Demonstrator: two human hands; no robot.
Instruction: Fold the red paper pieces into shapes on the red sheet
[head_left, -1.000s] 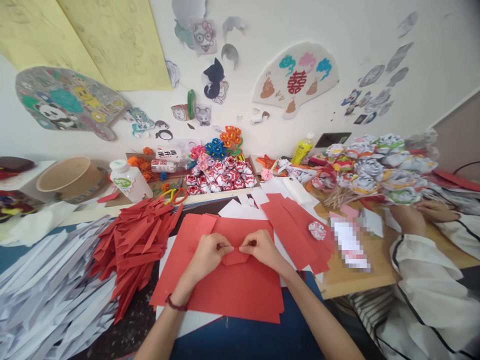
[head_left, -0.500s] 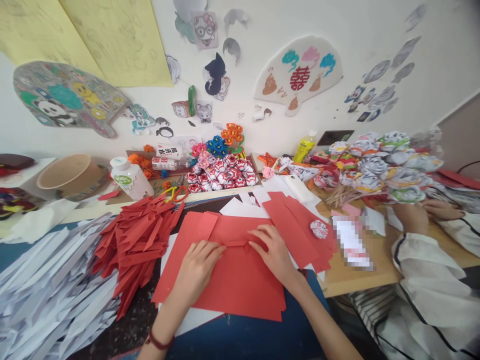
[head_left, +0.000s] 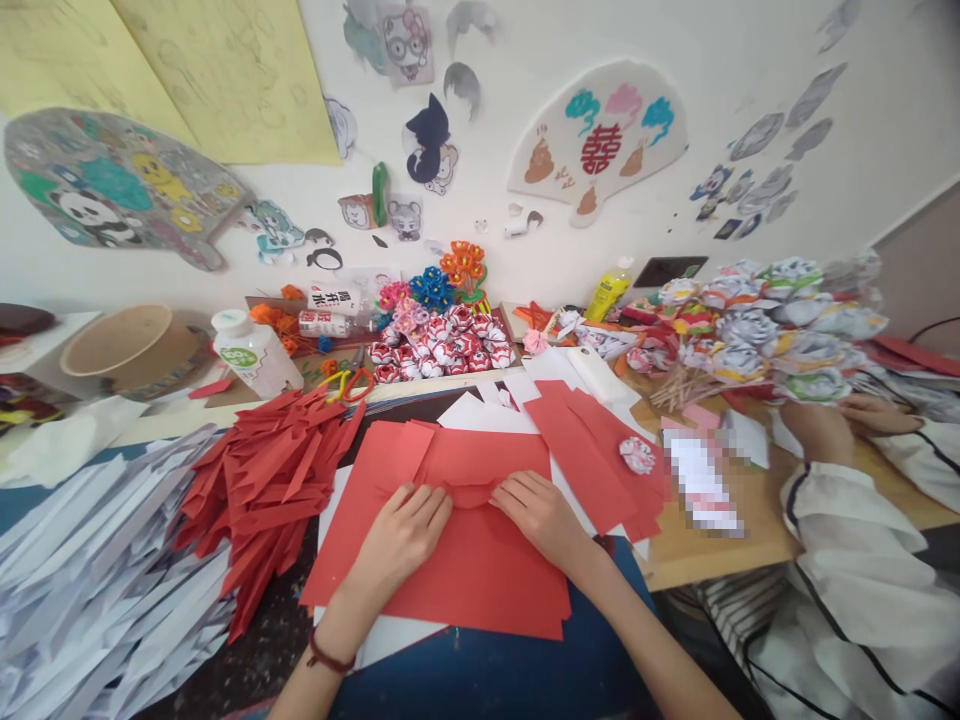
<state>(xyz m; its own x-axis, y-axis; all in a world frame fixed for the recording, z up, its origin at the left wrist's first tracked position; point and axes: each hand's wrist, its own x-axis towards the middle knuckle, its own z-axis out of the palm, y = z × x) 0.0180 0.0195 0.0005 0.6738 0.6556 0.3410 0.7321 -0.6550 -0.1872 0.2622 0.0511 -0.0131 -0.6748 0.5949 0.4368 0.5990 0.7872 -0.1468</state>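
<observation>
Head view: in it we saw first the white wall (head_left: 570, 30), and below it the big heap of white strips (head_left: 112, 570), far on the left side. In front of us lay the large red sheets (head_left: 480, 575), and to their left the heap of red strips (head_left: 277, 470). Over the sheets worked our left hand (head_left: 409, 525) and our right hand (head_left: 540, 515), well apart, one at each end of the small folded paper (head_left: 470, 490), which lay upon the red sheets. In each hand the fingers were together and curled on its end; the thumbs were hidden, so we could not tell if we pinched it or only pressed. We judged this step to be the folding of a narrow edge. To press the crease flat, we thought, called for level hands and equal, gentle pressure from both.
</observation>
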